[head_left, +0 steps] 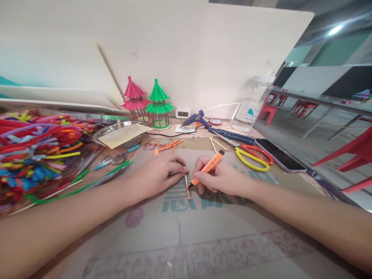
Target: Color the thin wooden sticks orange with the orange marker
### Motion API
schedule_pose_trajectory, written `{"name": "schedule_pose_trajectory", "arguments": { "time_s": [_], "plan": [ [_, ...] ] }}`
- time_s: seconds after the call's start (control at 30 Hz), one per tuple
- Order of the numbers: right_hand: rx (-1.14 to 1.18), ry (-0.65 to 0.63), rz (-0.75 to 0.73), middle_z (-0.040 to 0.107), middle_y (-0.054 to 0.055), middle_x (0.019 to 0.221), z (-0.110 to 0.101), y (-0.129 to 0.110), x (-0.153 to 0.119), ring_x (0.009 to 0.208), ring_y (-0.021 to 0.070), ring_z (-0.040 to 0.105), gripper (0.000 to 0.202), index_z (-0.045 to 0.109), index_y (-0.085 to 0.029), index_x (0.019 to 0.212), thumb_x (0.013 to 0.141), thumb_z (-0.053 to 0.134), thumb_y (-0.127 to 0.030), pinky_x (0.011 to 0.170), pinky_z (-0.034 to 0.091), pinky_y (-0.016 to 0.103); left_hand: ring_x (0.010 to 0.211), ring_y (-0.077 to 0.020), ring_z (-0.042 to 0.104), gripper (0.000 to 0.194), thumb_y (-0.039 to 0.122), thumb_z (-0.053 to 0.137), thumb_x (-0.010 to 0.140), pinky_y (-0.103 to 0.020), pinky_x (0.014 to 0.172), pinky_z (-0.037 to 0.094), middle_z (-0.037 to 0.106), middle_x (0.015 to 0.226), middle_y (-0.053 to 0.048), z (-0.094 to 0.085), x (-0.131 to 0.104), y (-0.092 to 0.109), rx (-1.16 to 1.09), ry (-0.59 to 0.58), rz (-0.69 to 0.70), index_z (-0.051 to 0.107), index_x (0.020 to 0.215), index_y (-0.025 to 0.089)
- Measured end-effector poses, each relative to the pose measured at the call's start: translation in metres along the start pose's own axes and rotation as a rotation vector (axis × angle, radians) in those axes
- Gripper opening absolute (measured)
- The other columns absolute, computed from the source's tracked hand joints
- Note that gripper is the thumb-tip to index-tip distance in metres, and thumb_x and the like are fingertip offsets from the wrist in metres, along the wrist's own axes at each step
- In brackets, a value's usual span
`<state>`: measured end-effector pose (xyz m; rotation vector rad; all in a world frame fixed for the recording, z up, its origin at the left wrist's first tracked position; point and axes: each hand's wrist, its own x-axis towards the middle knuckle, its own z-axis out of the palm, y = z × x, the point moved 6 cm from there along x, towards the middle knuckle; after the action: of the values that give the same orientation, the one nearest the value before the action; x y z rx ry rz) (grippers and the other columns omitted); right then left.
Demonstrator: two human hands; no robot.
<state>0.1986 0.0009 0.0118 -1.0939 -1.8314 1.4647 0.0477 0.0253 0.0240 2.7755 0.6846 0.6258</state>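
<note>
So here we've got our right hand [219, 179] wrapped around an orange marker [207, 169], gripped like a pen. Its long axis runs on a diagonal, dark tip down and toward the left near the worktop [203, 232], black-capped back end up and off to the right, away from us. That tip sits right against a thin wooden stick [187, 186] lying flat on the cardboard sheet [186, 221]; the stick's long axis runs pretty much straight away from us, near end toward us, far end tucked under our left hand [161, 174]. The left hand lies curled, fingers pressing the stick's far end down, so the two hands are close together with just the stick between them. More orange sticks [171, 145] are scattered further back, mostly pointing up-right. Off to the right are yellow-and-red scissors [252, 157], a phone [279, 155] and a blue glue gun [195, 118]. On the left is a big heap of colourful pipe cleaners [31, 151], and at the back stand a pink paper pagoda [134, 99] and a green paper pagoda [158, 104].
</note>
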Motion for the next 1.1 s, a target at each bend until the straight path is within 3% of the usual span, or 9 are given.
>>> {"name": "schedule_pose_trajectory", "arguments": {
  "time_s": [0.17, 0.33, 0.57, 0.93, 1.1],
  "plan": [
    [-0.009, 0.05, 0.013, 0.066, -0.005, 0.06, -0.0023, 0.001, 0.001, 0.039, 0.0063, 0.044, 0.013, 0.051, -0.022, 0.084, 0.09, 0.059, -0.03, 0.039, 0.033, 0.018, 0.102, -0.0207, 0.065, 0.018, 0.021, 0.058, 0.098, -0.034, 0.089, 0.05, 0.068, 0.108, -0.006, 0.0005, -0.0003, -0.0002, 0.007, 0.003, -0.001, 0.075, 0.104, 0.022],
    [-0.004, -0.013, -0.027, 0.065, -0.004, 0.06, 0.0015, -0.0009, -0.0003, 0.043, 0.0064, 0.046, 0.013, 0.053, -0.021, 0.082, 0.088, 0.062, -0.028, 0.042, 0.035, 0.018, 0.102, -0.021, 0.064, 0.019, 0.022, 0.057, 0.099, -0.034, 0.089, 0.05, 0.069, 0.109, -0.007, 0.0002, 0.0003, 0.0011, 0.013, -0.018, 0.002, 0.075, 0.103, 0.022],
    [-0.004, 0.085, 0.021, 0.065, -0.006, 0.058, -0.0036, 0.0028, 0.0023, 0.038, 0.0066, 0.044, 0.014, 0.05, -0.022, 0.083, 0.091, 0.057, -0.03, 0.039, 0.035, 0.018, 0.102, -0.0221, 0.065, 0.021, 0.023, 0.056, 0.1, -0.035, 0.088, 0.05, 0.069, 0.109, -0.009, 0.0007, 0.0013, 0.0026, 0.053, -0.036, 0.023, 0.076, 0.107, 0.021],
    [0.02, -0.046, 0.014, 0.064, -0.005, 0.056, 0.0038, -0.002, -0.0029, 0.041, 0.0068, 0.047, 0.016, 0.05, -0.022, 0.08, 0.084, 0.064, -0.028, 0.041, 0.036, 0.018, 0.103, -0.0229, 0.065, 0.024, 0.025, 0.054, 0.101, -0.037, 0.09, 0.051, 0.069, 0.112, -0.01, 0.0014, -0.0001, 0.0013, 0.046, -0.029, 0.02, 0.076, 0.109, 0.023],
    [-0.014, 0.032, 0.009, 0.063, -0.006, 0.057, -0.0005, -0.0022, -0.0012, 0.039, 0.0059, 0.043, 0.013, 0.051, -0.021, 0.081, 0.086, 0.062, -0.027, 0.039, 0.032, 0.017, 0.102, -0.0229, 0.065, 0.023, 0.025, 0.054, 0.101, -0.038, 0.09, 0.051, 0.069, 0.11, -0.009, 0.0009, 0.001, 0.0028, 0.076, -0.052, 0.017, 0.076, 0.108, 0.022]
  ]
}}
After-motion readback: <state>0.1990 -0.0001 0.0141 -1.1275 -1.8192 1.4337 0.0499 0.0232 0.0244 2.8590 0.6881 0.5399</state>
